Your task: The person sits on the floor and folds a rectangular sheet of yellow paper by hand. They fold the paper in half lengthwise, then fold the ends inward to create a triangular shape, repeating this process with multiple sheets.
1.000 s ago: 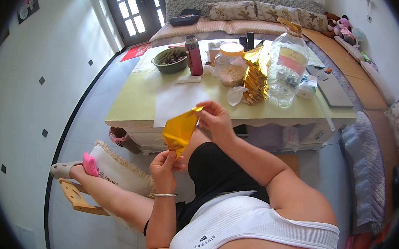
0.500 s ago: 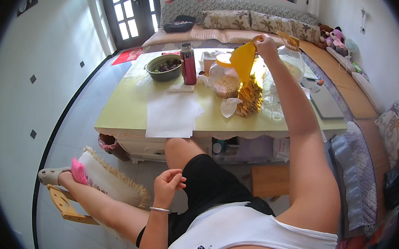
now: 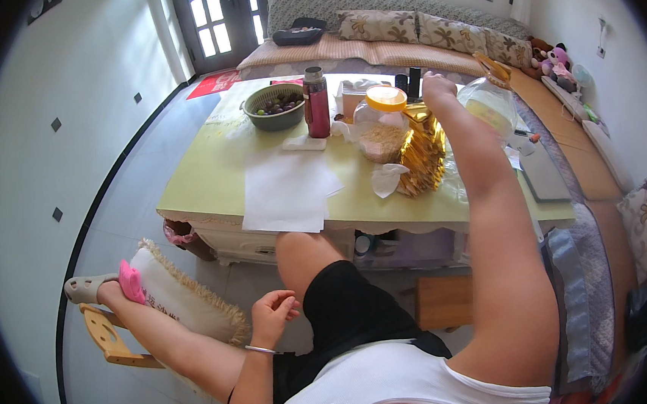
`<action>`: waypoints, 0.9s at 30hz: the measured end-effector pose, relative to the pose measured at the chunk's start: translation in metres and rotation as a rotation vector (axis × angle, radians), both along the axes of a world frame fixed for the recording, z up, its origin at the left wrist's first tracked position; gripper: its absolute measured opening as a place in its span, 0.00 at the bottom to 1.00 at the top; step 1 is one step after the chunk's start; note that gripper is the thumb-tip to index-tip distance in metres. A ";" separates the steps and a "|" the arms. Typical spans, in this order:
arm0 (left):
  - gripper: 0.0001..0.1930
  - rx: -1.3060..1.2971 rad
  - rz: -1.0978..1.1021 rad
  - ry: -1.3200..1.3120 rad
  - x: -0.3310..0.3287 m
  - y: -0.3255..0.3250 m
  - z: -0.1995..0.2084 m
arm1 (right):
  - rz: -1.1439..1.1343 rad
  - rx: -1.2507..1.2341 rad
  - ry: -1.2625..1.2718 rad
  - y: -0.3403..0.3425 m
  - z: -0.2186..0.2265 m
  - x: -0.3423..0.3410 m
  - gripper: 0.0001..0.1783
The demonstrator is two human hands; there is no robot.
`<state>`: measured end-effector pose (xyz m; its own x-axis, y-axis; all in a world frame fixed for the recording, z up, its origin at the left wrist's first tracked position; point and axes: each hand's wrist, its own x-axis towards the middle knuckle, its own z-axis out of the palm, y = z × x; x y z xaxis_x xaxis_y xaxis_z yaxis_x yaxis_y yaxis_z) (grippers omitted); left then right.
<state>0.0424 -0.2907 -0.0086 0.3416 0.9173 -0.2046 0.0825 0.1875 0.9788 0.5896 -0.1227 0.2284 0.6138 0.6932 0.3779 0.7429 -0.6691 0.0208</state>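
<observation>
My right hand [image 3: 438, 85] reaches across the table at arm's length, just above and behind a crinkled shiny gold foil bag [image 3: 422, 152]. Its fingers look curled, but what they hold, if anything, is hidden. Left of the foil stands a clear jar [image 3: 381, 140] with pale contents and a yellow lid [image 3: 386, 98]. A crumpled white tissue [image 3: 389, 180] lies in front of both. Over my lap, my left hand [image 3: 275, 316] hangs with its fingers loosely curled and nothing in them. Two dark bottle-like things [image 3: 413, 82] stand beside my right hand.
The pale green table [image 3: 207, 173] also bears a green basket [image 3: 274, 108] of dark round fruit, a red thermos [image 3: 317, 107] and white paper sheets [image 3: 289, 193]. A large clear container [image 3: 487, 109] stands to the right, near a grey laptop-like slab [image 3: 546, 177]. A wooden stool [image 3: 444, 301] is below.
The yellow flared piece my right hand held up has gone from view, and the hand has come down behind the foil bag. My left hand is nearly unmoved. The view has shifted slightly.
</observation>
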 end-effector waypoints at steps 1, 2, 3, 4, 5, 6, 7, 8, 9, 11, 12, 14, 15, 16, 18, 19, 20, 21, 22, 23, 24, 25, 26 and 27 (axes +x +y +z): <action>0.10 0.020 0.008 0.013 -0.001 0.005 0.001 | -0.017 -0.065 -0.059 -0.001 -0.001 -0.001 0.16; 0.09 0.030 0.031 0.017 -0.005 0.011 0.002 | 0.006 -0.140 -0.132 -0.004 0.003 -0.015 0.14; 0.09 0.040 0.053 0.021 -0.011 0.017 0.004 | 0.072 -0.151 -0.145 -0.007 0.009 -0.029 0.14; 0.09 0.051 0.069 0.022 -0.014 0.023 0.006 | 0.132 -0.163 -0.160 -0.013 0.017 -0.042 0.13; 0.09 0.101 0.106 0.035 -0.015 0.029 0.009 | 0.201 -0.178 -0.170 -0.013 0.019 -0.053 0.13; 0.08 0.151 0.143 0.048 -0.014 0.037 0.013 | 0.211 -0.167 -0.184 -0.009 0.018 -0.060 0.12; 0.08 0.198 0.182 0.066 -0.016 0.044 0.016 | 0.312 -0.148 -0.293 -0.018 0.018 -0.074 0.11; 0.08 0.390 0.197 0.188 -0.021 0.057 0.009 | 0.444 -0.046 -0.369 -0.024 0.015 -0.089 0.10; 0.10 0.570 0.210 0.362 -0.017 0.064 0.021 | 0.568 0.058 -0.438 -0.027 0.006 -0.100 0.09; 0.14 0.936 0.221 0.598 -0.006 0.088 0.036 | 0.678 0.186 -0.354 -0.026 -0.019 -0.134 0.09; 0.16 1.117 0.232 0.672 -0.008 0.100 0.036 | 0.739 0.039 -0.227 -0.032 -0.024 -0.171 0.09; 0.19 1.205 0.177 0.788 0.003 0.121 0.046 | 0.943 -0.129 -0.043 -0.046 -0.050 -0.204 0.13; 0.20 1.241 0.140 0.810 0.014 0.135 0.044 | 1.080 -0.147 0.019 -0.046 -0.080 -0.203 0.17; 0.20 1.273 0.115 0.850 0.018 0.149 0.039 | 1.199 -0.200 0.122 -0.045 -0.103 -0.207 0.23; 0.19 1.303 0.062 0.888 0.017 0.170 0.030 | 1.356 -0.299 0.211 -0.046 -0.138 -0.222 0.36; 0.18 1.303 0.030 0.879 0.015 0.178 0.026 | 1.389 -0.345 0.194 -0.049 -0.150 -0.229 0.42; 0.16 1.299 -0.002 0.874 0.013 0.183 0.026 | 1.408 -0.369 0.155 -0.050 -0.157 -0.235 0.45; 0.15 1.275 -0.017 0.848 0.010 0.187 0.026 | 1.420 -0.347 0.170 -0.051 -0.161 -0.238 0.43; 0.13 1.248 -0.034 0.820 0.009 0.188 0.027 | 1.428 -0.328 0.187 -0.055 -0.162 -0.240 0.42; 0.12 1.221 -0.052 0.792 0.008 0.188 0.029 | 1.434 -0.309 0.205 -0.055 -0.164 -0.240 0.40; 0.10 1.189 -0.055 0.763 0.007 0.189 0.031 | 1.459 -0.269 0.273 -0.052 -0.170 -0.237 0.36; 0.09 1.158 -0.058 0.726 0.010 0.189 0.034 | 1.477 -0.232 0.337 -0.050 -0.176 -0.231 0.32; 0.07 1.127 -0.060 0.690 0.013 0.189 0.037 | 1.492 -0.194 0.401 -0.049 -0.181 -0.225 0.28; 0.07 1.138 -0.071 0.676 0.015 0.187 0.041 | 1.507 -0.131 0.532 -0.047 -0.184 -0.219 0.24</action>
